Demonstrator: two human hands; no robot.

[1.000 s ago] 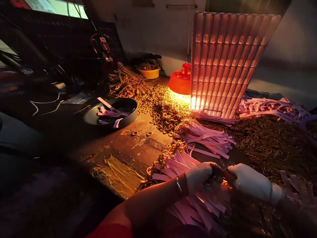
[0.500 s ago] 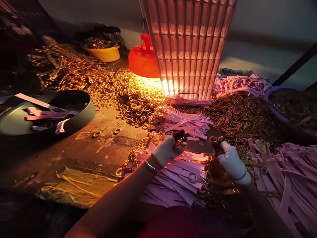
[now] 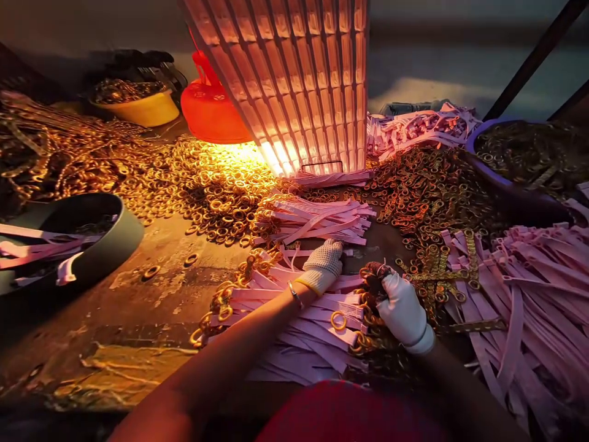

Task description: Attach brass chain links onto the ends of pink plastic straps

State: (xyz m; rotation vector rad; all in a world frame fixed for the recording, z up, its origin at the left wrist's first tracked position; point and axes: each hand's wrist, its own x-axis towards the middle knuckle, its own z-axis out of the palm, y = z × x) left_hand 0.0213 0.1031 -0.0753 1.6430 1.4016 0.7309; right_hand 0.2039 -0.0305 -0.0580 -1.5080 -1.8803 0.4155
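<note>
My left hand (image 3: 323,265), in a white knit glove, rests knuckles-up on a pile of pink straps (image 3: 304,319) fitted with gold rings; its fingers curl down and what they hold is hidden. My right hand (image 3: 398,301), also gloved, sits just to the right with its fingers closed around a small dark piece among gold rings. A single gold ring (image 3: 338,320) lies on the straps between my wrists.
A heap of gold rings (image 3: 216,196) spreads under a red lamp (image 3: 209,110) and a ribbed tray (image 3: 299,80) leaning upright. A dark bowl (image 3: 99,245) of straps sits left, a yellow bowl (image 3: 142,107) far left, a purple basin (image 3: 519,166) right, more pink straps (image 3: 543,282) right.
The view has swung right and down. My left hand has come down from holding a ring up and now lies on the strap pile; my right hand has dropped slightly.
</note>
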